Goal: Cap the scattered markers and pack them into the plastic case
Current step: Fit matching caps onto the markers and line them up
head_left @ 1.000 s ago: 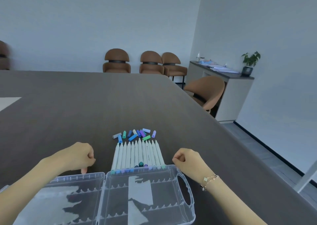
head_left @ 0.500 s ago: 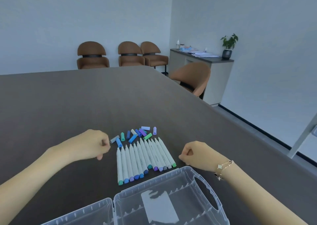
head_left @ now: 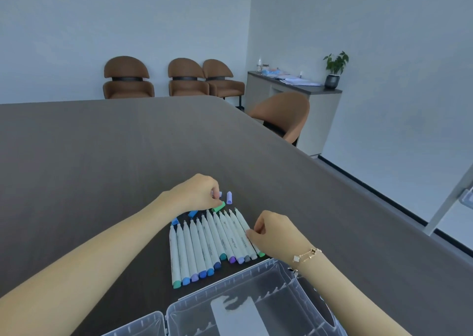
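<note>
1. Markers [head_left: 212,243]: a row of slim white-barrelled pens lying side by side on the dark matte, faintly grained table [head_left: 102,156], bare pointed tips aimed away from the person, coloured end caps (teal, blue, lilac, grey, green) toward the case.
2. Plastic case [head_left: 256,292]: clear, ribbed, slotted dividers inside, lying open just nearer the person than the marker row; its lid half [head_left: 138,325] sits to the left at the frame edge.
3. Loose caps: short rounded plastic cylinders just beyond the marker tips. A lilac cap [head_left: 229,197] stands apart at the right; a green cap [head_left: 218,207] and blue caps [head_left: 192,213] lie close to the tips.
4. Left hand [head_left: 194,192]: fingers curled down among the caps, fingertips pinching at the green cap; whether it is lifted off the table cannot be told.
5. Right hand [head_left: 275,234], gold bracelet [head_left: 305,255] at the wrist: fingers curled, thumb and forefinger pinching the barrel of the rightmost marker [head_left: 242,223] about midway along.
6. Versus half a second ago: both hands were clenched on the table either side of the row, holding nothing; the left has reached over to the caps, the right has closed in on the row's right edge. The marker row looks unmoved relative to the case.
</note>
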{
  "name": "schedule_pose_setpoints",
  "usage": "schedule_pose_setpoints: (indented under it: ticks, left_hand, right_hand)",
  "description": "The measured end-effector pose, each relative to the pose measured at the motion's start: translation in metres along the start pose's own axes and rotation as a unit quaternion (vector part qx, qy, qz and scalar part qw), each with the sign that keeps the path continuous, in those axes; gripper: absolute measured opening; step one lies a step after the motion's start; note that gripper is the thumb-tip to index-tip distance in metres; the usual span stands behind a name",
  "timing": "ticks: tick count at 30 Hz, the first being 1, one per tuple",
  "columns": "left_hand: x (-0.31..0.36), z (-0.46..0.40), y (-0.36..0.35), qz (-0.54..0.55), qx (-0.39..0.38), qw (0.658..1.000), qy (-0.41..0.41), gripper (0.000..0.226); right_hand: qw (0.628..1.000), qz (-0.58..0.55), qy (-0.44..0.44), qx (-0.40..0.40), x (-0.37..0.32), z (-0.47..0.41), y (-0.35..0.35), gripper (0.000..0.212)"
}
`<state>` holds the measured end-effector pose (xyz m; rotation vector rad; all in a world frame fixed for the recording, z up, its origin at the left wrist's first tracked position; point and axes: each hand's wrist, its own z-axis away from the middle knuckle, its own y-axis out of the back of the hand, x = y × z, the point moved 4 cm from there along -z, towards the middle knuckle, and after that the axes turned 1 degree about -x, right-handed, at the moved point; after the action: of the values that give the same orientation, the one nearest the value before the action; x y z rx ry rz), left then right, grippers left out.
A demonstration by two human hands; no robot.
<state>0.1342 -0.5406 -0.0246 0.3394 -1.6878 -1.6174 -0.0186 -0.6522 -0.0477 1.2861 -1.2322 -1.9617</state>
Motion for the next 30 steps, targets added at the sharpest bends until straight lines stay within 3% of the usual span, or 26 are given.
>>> schedule_pose_setpoints:
  ticks: [9,12,15,19,23,28,30]
  left_hand:
    - [0.01,-0.015,-0.009,-0.047,-0.047,0.996,0.056,0.022]
    - [0.018,-0.011,-0.007,-0.049,-0.035,0.996,0.06,0.037]
    - [0.023,-0.008,-0.001,0.021,-0.019,0.998,0.053,0.042]
    - [0.03,0.001,0.013,0.137,-0.03,0.987,0.081,0.024]
    - [0.029,0.012,0.008,0.364,-0.09,0.919,0.126,0.012]
    - [0.019,0.013,0.001,0.446,-0.057,0.879,0.158,0.021]
    - [0.019,0.013,0.0,0.492,-0.051,0.852,0.171,0.024]
  right_hand:
    - [0.997,0.061,-0.042,-0.004,0.0,0.009,0.004,0.032]
    - [0.998,0.045,-0.046,-0.011,0.003,0.015,0.004,0.035]
    - [0.999,-0.011,-0.038,-0.009,0.008,0.02,0.006,0.038]
    - [0.99,-0.141,-0.02,0.006,0.013,0.026,0.017,0.012]
    - [0.969,-0.242,0.028,0.045,0.011,0.031,0.021,0.017]
    - [0.941,-0.326,0.006,-0.091,0.005,0.034,0.01,0.02]
    - [0.933,-0.342,0.016,-0.109,0.001,0.036,0.011,0.022]
